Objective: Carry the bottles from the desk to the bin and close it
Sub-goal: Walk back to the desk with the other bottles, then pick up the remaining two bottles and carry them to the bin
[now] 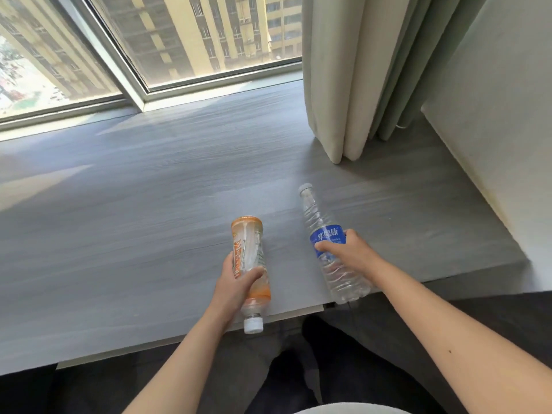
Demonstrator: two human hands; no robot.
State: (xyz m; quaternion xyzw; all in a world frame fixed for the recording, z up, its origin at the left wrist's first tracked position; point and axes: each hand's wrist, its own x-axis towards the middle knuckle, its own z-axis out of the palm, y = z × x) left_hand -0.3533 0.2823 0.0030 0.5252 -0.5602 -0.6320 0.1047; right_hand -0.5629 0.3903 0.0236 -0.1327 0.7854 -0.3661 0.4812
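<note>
My left hand [236, 286] grips a clear bottle with an orange label [249, 249]; its white cap points toward me, past the desk's front edge. My right hand [349, 252] grips a clear water bottle with a blue label [325, 234]; its cap points away from me and its base hangs over the desk edge. Both bottles lie nearly flat, low over the grey wood-grain desk [149, 219]. No bin is in view.
A large window [179, 40] runs along the desk's far side. Pale curtains [358, 79] hang down onto the desk at the back right, beside a white wall [501, 130]. My dark-trousered legs [298, 369] are below the desk's front edge.
</note>
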